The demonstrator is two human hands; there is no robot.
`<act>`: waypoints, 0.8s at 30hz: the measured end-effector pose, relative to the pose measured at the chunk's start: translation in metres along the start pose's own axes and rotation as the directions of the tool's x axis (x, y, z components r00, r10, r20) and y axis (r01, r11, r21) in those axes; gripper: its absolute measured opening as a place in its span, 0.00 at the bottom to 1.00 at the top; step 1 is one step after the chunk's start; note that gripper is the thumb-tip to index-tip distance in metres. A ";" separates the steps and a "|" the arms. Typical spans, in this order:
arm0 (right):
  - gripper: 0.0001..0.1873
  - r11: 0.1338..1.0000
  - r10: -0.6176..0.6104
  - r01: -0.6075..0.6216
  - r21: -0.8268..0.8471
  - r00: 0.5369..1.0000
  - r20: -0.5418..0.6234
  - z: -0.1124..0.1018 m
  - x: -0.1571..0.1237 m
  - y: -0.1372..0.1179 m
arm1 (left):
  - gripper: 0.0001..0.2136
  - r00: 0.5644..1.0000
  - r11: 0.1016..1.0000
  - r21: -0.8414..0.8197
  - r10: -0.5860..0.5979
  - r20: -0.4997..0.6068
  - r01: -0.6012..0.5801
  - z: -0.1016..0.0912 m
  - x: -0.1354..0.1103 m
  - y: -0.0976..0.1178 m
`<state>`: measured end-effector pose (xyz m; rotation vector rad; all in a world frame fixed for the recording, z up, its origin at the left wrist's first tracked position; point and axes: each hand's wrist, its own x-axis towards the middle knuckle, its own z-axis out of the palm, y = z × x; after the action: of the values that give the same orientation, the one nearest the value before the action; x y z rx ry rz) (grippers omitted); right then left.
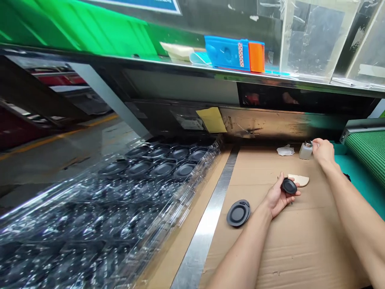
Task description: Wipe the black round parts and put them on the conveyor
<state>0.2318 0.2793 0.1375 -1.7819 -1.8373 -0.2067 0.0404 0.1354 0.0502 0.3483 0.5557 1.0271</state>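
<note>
With my left hand (281,196) I am gripping a small black round part (289,186), and it is above the cardboard sheet (264,253), just in front of a cream-coloured pad (301,180). My right hand (324,152) is reaching forward, its fingers curled just beside a small bottle (306,151) with a metal top; whether they touch this bottle or hold something, I cannot tell. To the left of the bottle lies a crumpled white tissue (285,150). A larger black round piece (238,213) lies flat on the cardboard, near my left forearm. Farther to the left, beyond a metal strip (207,218), there is a clear plastic tray (183,208) with many black round parts (164,169) in its pockets.
</note>
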 end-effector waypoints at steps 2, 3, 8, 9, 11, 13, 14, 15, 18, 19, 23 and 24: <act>0.18 0.996 -0.043 0.050 -0.078 0.995 0.086 -0.002 0.025 -0.002 | 0.24 1.000 1.000 -0.016 0.004 -0.004 -0.004 0.000 0.001 -0.001; 0.17 0.989 -0.076 0.092 -0.114 0.988 0.138 -0.003 0.035 -0.002 | 0.24 1.000 1.000 -0.025 0.010 -0.006 -0.010 0.000 0.001 -0.001; 0.16 0.939 -0.144 0.222 -0.264 0.947 0.287 0.001 0.056 0.001 | 0.23 0.999 0.999 -0.044 0.033 0.016 -0.032 0.000 0.002 -0.001; 0.16 0.934 -0.143 0.229 -0.275 0.944 0.298 0.003 0.058 0.002 | 0.24 0.999 0.998 -0.044 0.037 0.026 -0.035 0.000 0.003 -0.001; 0.16 0.931 -0.140 0.235 -0.280 0.937 0.321 0.006 0.062 0.004 | 0.24 0.998 0.998 -0.041 0.047 0.037 -0.046 0.001 0.003 0.000; 0.16 0.934 -0.145 0.243 -0.262 0.928 0.343 0.007 0.065 0.004 | 0.26 0.997 0.997 -0.034 0.064 0.034 -0.063 0.002 0.003 0.000; 0.16 0.937 -0.147 0.245 -0.249 0.924 0.354 0.007 0.067 0.003 | 0.26 0.997 0.997 -0.030 0.075 0.026 -0.074 0.002 0.003 0.001; 0.16 0.941 -0.144 0.241 -0.236 0.920 0.364 0.005 0.068 0.003 | 0.27 0.996 0.996 -0.026 0.087 0.015 -0.086 0.002 0.003 0.001; 0.16 0.963 -0.133 0.200 -0.179 0.934 0.330 -0.004 0.066 -0.001 | 0.28 0.993 0.993 -0.023 0.118 -0.010 -0.118 0.002 0.004 0.002; 0.16 0.974 -0.129 0.174 -0.143 0.951 0.281 -0.008 0.061 -0.003 | 0.28 0.993 0.992 -0.028 0.120 -0.015 -0.121 0.001 0.004 0.002; 0.18 0.963 -0.080 0.039 0.268 0.987 0.143 -0.021 0.014 -0.019 | 0.24 0.994 0.990 -0.086 0.111 0.002 -0.110 -0.001 0.004 0.006; 0.20 0.914 -0.071 -0.007 0.405 0.982 0.176 -0.022 -0.004 -0.025 | 0.21 0.993 0.989 -0.101 0.114 0.013 -0.112 -0.001 0.004 0.008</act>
<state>0.2142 0.2626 0.1598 -1.5188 -1.8722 0.3229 0.0362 0.1426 0.0524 0.3027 0.4692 1.1552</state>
